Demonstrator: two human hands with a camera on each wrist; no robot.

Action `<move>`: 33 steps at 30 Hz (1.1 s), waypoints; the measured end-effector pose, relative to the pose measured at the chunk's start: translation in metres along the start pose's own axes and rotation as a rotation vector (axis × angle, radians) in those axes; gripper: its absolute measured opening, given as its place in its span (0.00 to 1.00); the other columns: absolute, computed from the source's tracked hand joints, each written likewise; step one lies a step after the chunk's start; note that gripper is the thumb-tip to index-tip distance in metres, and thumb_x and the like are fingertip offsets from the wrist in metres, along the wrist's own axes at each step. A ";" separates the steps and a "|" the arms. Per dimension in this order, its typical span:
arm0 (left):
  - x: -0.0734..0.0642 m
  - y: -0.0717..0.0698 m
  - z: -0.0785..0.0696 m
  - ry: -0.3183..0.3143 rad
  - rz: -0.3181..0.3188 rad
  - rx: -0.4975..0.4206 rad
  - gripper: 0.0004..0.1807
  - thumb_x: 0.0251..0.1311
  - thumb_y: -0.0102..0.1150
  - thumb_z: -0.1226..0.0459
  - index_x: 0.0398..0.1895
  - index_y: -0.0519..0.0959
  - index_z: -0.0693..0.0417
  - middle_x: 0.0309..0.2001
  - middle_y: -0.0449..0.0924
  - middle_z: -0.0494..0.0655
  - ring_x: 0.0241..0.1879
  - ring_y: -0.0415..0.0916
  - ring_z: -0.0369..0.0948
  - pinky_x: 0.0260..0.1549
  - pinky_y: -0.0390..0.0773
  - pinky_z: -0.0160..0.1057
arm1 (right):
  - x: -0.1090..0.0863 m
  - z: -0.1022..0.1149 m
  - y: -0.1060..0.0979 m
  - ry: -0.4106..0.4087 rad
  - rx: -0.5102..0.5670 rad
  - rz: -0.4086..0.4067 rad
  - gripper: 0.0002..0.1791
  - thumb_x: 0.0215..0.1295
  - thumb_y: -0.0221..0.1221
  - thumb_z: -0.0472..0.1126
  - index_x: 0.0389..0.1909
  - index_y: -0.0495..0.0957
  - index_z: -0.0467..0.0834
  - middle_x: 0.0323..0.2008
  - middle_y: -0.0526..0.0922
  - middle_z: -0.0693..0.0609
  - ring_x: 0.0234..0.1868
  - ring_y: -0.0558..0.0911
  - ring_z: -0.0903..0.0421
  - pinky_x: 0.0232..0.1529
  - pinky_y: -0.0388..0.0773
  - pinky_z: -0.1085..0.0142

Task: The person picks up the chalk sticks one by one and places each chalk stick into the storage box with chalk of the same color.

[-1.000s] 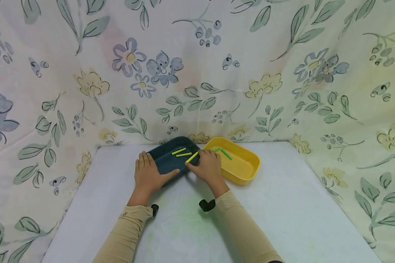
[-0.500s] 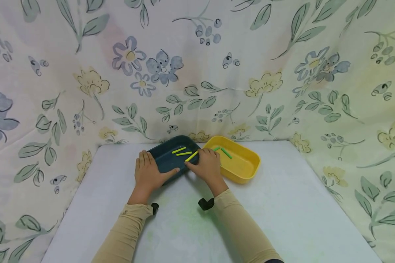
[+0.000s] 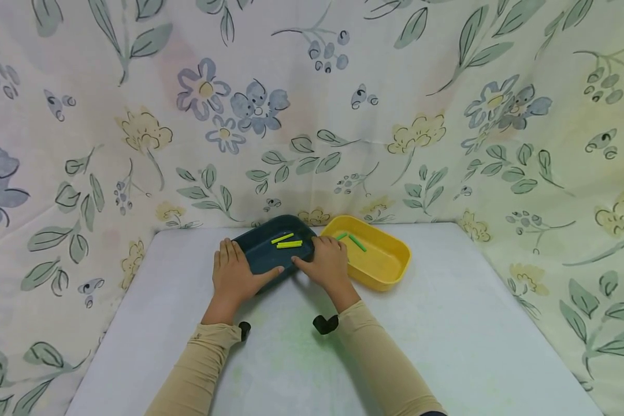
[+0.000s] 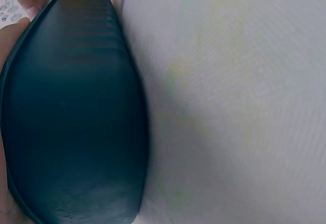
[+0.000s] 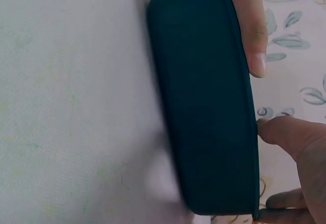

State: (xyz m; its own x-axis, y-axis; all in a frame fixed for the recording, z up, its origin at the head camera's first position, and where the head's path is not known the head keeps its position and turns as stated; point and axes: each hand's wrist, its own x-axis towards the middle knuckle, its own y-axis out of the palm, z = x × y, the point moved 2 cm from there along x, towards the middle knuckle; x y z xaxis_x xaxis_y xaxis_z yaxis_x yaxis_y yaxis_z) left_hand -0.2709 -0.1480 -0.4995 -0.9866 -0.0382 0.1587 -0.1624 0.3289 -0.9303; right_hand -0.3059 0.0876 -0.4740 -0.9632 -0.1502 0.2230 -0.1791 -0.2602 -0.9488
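A dark teal tray stands at the back of the table with several yellow chalk sticks lying at its far right part. My left hand rests on the tray's left end, fingers extended over the rim and thumb along the near rim. At the other end my right hand touches the near right rim, its thumb at the edge in the right wrist view. No stick shows between its fingers. Both wrist views look at the tray's outer wall, which hides its inside.
A yellow tray stands close on the right, holding several green sticks and partly hidden by the right hand. A floral cloth hangs directly behind both trays. Faint green and yellow smudges mark the white table.
The yellow chalk stick that my right hand held has been let go and now lies in the teal tray beside the others. Both hands stay almost in place.
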 end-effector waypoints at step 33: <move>0.002 0.002 0.003 -0.007 0.039 -0.014 0.85 0.47 0.44 0.11 0.83 0.37 0.74 0.84 0.30 0.74 0.85 0.29 0.66 0.83 0.36 0.66 | -0.020 -0.017 -0.018 -0.060 0.130 -0.102 0.38 0.70 0.63 0.67 0.67 0.80 0.43 0.67 0.82 0.46 0.70 0.77 0.44 0.71 0.71 0.42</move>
State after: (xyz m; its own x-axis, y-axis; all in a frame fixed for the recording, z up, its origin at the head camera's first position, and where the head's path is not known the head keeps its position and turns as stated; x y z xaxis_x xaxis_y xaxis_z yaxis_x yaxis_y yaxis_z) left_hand -0.2736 -0.1500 -0.5022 -0.9922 -0.0316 0.1202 -0.1238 0.3434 -0.9310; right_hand -0.2866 0.1114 -0.4651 -0.9269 -0.1721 0.3336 -0.2445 -0.3978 -0.8843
